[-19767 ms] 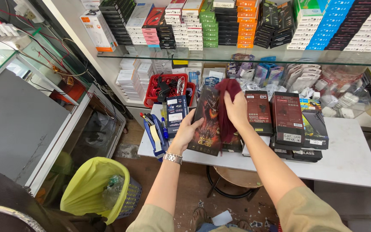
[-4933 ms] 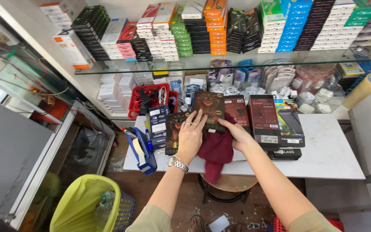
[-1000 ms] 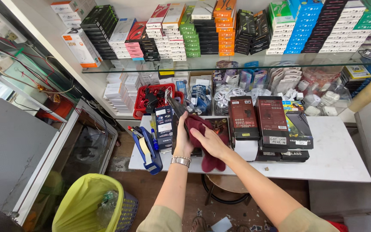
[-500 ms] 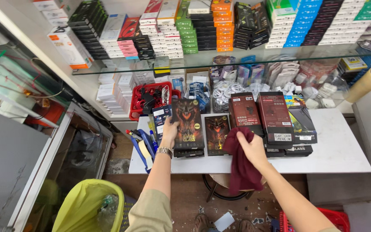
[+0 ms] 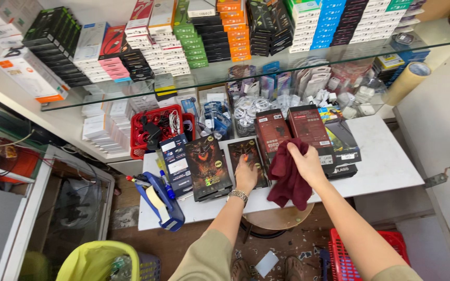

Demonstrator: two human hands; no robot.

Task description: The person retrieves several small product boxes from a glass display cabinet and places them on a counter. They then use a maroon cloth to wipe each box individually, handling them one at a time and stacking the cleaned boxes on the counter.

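1. Where the white bench meets its front-left corner, a blue tape dispenser is seen, overhanging the front edge.
2. Below that corner, on the floor, a bin lined with a yellow-green bag is visible.
3. At the back-left corner, a red basket filled with cables is placed.
4. Just right of the dispenser, a dark blue box is laid, touching a larger black box with red-orange artwork.
5. Right of that, a smaller black box with orange artwork is pressed flat by the left hand; the palm is down, the fingers are spread, nothing is grasped. A metal watch is worn at the wrist.
6. Near the middle of the front edge, a maroon cloth is clenched in the right hand; the upper part is bunched in the fingers and the rest is left hanging over the front edge.
7. Behind the right hand, two dark red boxes are stood side by side, leaning toward the back edge.
8. Right of those, a stack of black flat boxes is kept, partly covered by the right forearm.
9. Under the bench, a round stool is seen; further right on the floor, a red crate.
10. Near the back-right corner, a brown tape roll is leaned against the wall.
11. Above the bench, a glass shelf is loaded with stacked coloured small boxes.
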